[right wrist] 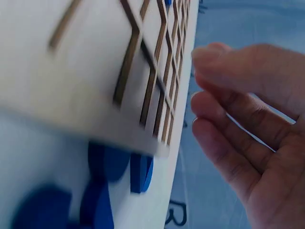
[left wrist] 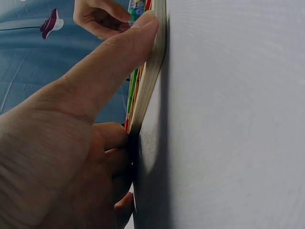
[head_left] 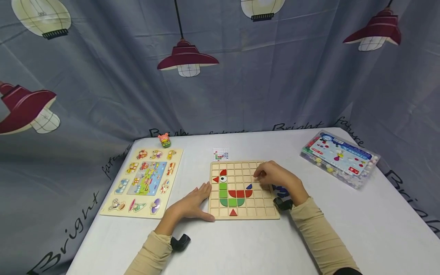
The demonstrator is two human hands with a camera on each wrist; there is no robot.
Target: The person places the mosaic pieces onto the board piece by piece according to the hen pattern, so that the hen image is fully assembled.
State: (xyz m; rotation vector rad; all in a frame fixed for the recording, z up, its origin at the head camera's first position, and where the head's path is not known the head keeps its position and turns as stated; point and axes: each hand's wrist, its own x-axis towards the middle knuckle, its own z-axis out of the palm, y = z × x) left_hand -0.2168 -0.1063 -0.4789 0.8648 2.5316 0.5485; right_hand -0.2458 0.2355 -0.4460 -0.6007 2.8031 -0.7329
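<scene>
The stiff, light wooden grid board [head_left: 256, 214] is braced at its left edge by the flat, spread left hand [head_left: 192, 204]; above its upper right squares the right hand [head_left: 276, 176] is curled, and whether a piece is pinched cannot be told.

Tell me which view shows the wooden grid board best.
The head view: the whole wooden grid board shows, coloured pieces included. The left wrist view shows only its edge against the thumb; the right wrist view shows a blurred close-up of grid lines.

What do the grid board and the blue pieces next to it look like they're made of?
Grid board: likely light unfinished wood or plywood; pale matte tan face, dark grid grooves that look laser-cut, layered edge in the left wrist view. Blue pieces: probably painted wood, solid opaque blue with thick flat edges; plastic can't be ruled out.
</scene>
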